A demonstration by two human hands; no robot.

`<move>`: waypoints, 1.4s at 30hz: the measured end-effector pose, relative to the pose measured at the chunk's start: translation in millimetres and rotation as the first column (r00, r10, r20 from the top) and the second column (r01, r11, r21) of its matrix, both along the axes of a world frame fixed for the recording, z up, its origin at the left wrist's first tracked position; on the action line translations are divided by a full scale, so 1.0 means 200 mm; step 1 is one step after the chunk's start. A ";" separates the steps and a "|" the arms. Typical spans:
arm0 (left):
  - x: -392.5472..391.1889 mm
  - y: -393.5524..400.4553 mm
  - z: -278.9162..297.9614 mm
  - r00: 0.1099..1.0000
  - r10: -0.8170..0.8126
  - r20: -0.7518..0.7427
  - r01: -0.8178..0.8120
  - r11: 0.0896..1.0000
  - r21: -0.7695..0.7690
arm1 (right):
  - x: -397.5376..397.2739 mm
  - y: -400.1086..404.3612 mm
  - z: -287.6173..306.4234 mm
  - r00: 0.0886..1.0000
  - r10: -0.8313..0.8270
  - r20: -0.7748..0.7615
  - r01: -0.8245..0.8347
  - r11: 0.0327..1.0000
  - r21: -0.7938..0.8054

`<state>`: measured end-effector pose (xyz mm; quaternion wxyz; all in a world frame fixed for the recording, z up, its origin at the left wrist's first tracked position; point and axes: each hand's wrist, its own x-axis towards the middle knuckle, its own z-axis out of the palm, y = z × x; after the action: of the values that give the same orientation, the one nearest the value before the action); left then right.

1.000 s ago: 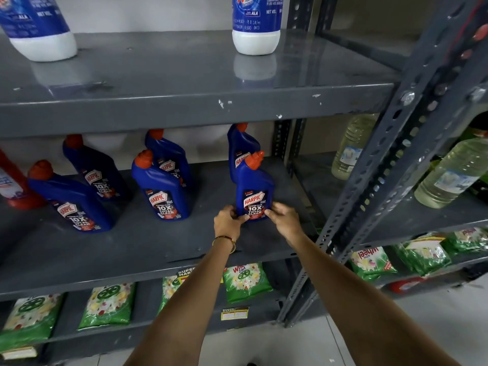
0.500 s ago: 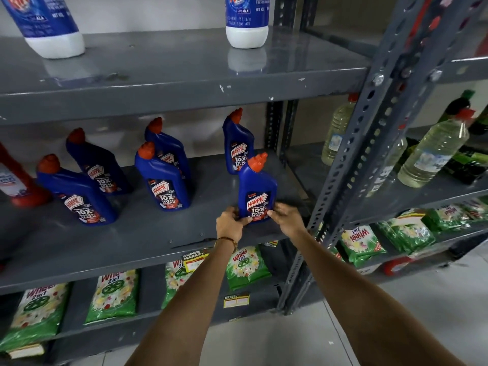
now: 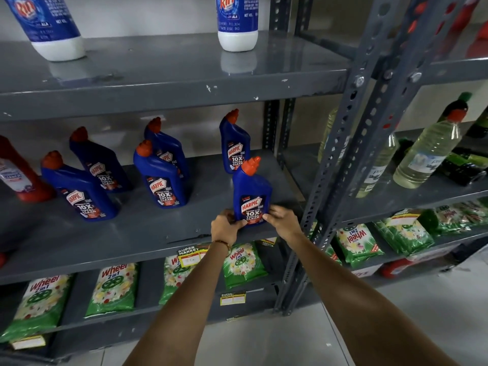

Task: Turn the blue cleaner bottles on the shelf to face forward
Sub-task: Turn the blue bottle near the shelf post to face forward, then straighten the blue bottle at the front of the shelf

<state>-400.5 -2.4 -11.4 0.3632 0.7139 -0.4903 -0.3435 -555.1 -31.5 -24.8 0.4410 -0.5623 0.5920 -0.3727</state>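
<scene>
Several blue cleaner bottles with orange caps stand on the grey middle shelf (image 3: 148, 233). The front right bottle (image 3: 250, 188) stands upright near the shelf's front edge, its label facing me. My left hand (image 3: 225, 225) grips its base from the left and my right hand (image 3: 281, 216) from the right. Behind it stands another blue bottle (image 3: 235, 143). A pair stands at the middle, front bottle (image 3: 161, 180) and rear bottle (image 3: 166, 146). Two more lean at the left, the nearer one (image 3: 79, 191) and the farther one (image 3: 99, 159).
A red bottle (image 3: 18, 170) stands at the far left of the same shelf. White-and-blue bottles (image 3: 237, 22) sit on the shelf above. Green detergent packs (image 3: 243, 262) lie below. A perforated steel upright (image 3: 343, 154) rises right of my hands, with clear liquid bottles (image 3: 425, 154) beyond.
The view has shifted up and left. The front right bottle has come slightly closer to the shelf's front edge between both hands, its label still facing me.
</scene>
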 end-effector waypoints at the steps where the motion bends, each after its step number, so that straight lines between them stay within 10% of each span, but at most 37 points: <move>1: 0.00 0.00 0.00 1.000 0.000 0.005 0.000 1.000 -0.002 | 0.00 0.00 0.00 1.000 0.005 -0.011 -0.005 1.000 -0.002; 13: 0.07 0.02 -0.01 0.999 0.018 0.030 -0.018 1.000 0.022 | 0.01 0.03 0.01 1.000 -0.025 -0.005 0.026 0.997 0.079; 29: 0.73 0.16 0.00 0.998 -0.021 0.066 0.021 1.000 -0.001 | 0.46 0.30 0.02 0.789 -0.613 -0.039 0.614 0.786 0.072; 42: 1.12 0.10 0.03 0.991 0.097 -0.089 -0.098 0.995 -0.005 | 1.03 0.16 0.09 0.919 -0.391 -0.055 0.394 0.915 0.085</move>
<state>-176.3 16.6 -5.9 0.4044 0.7195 -0.4398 -0.3541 -349.2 0.4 -7.4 0.3724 -0.4172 0.7178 -0.4147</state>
